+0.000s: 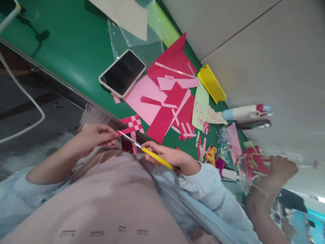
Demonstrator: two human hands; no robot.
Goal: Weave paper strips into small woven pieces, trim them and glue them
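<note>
My left hand (100,137) pinches the end of a red strip belonging to a woven paper piece (134,124) with a red and pink checkered pattern. Loose strip ends stick out from the weave at the table's near edge. In my right hand (162,154) is a pair of scissors (154,157) with yellow handles. Their metal blades reach left to the red strip, close beside my left fingertips. Pink paper (142,98) and red paper sheets (162,123) lie just beyond, with cut pink strips scattered over them.
A phone (123,73) lies on the green table (63,57). Near the wall are a yellow holder (212,84), a white and blue tube-shaped item (243,112) and paper scraps. Another person's arm (264,200) reaches in at right. A white cable (38,118) hangs at left.
</note>
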